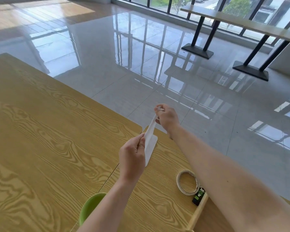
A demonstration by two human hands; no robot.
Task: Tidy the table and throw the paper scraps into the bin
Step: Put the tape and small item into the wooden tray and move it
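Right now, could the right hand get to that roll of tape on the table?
Probably yes, but not freely: the right hand is pinching the white paper with the left hand. The tape roll lies uncovered beside the right forearm.

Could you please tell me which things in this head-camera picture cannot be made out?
- Bin: none shows anywhere in the head view.
- Green bowl: partly hidden behind the left forearm, so its contents are unseen.
- Small black and green item beside the tape roll: label too small to read.
- White paper: upper end hidden inside the right hand.
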